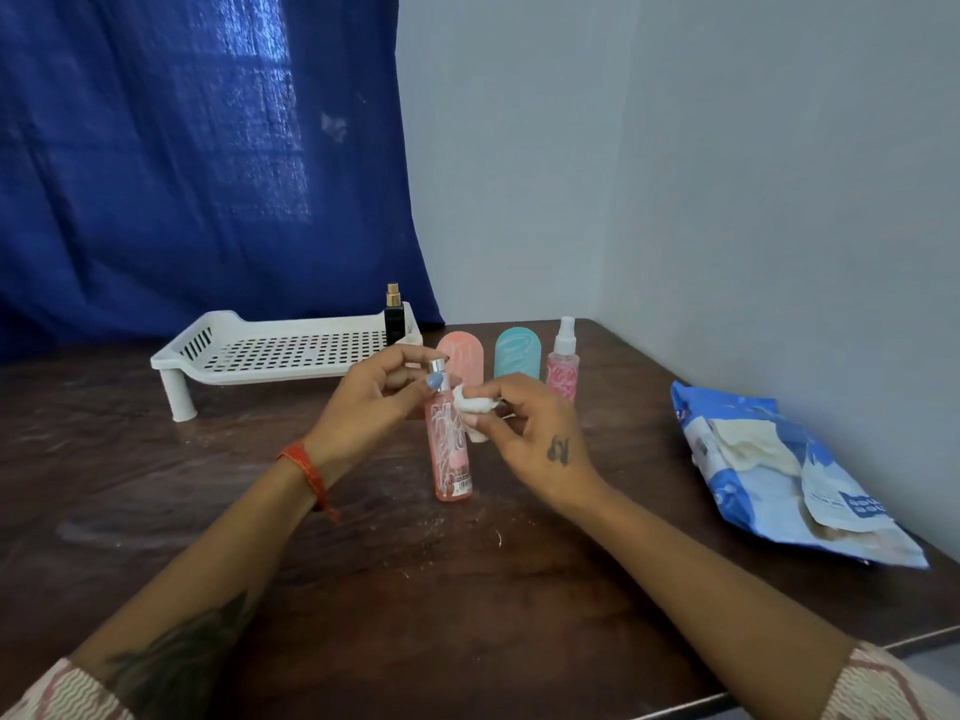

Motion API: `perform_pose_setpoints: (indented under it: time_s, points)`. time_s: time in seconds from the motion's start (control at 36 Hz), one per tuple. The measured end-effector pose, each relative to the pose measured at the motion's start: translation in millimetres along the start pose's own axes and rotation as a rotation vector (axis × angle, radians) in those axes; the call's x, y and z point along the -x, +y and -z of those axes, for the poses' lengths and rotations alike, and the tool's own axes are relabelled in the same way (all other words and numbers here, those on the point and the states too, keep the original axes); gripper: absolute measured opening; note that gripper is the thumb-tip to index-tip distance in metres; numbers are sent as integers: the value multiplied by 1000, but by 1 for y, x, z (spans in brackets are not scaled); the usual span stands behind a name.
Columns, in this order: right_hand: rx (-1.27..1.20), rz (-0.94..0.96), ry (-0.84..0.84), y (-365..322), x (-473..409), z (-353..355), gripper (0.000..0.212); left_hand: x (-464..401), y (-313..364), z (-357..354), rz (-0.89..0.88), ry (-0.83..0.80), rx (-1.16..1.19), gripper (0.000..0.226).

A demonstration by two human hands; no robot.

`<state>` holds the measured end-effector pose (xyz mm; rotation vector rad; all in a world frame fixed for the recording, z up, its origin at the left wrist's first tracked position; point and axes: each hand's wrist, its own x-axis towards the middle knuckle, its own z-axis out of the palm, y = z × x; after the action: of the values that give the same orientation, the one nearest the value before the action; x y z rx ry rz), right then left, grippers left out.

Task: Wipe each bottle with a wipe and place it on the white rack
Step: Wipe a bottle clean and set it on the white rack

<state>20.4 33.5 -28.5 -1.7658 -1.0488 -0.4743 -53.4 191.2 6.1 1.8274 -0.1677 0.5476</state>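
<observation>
Risk of toppling: left hand [371, 394] pinches only the cap of the pink bottle [449, 449]; right hand [524, 426] grips the wipe [472, 405], pressing sideways just below that grip.

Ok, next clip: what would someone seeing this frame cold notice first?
First the two hands at centre: the left hand holds a tall pink spray bottle by its top, and the right hand pinches a white wipe against it. Behind them to the left stands the white rack with one black bottle at its right end. A blue wipes pack lies at the table's right side.
</observation>
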Motion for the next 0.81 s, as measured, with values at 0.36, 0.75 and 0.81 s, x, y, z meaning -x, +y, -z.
perform_pose_setpoints:
  time_s: [0.36, 0.75, 0.81]
  points:
    - [-176, -5, 90, -5, 5, 5, 14, 1, 8, -5, 39, -81, 57, 26]
    - [-402, -190, 32, -10, 4, 6, 19, -1, 4, -1, 82, -123, 64, 24]
    - [-405, -171, 23, -10, 6, 8, 14, -1, 4, -1, 96, -137, 77, 24]
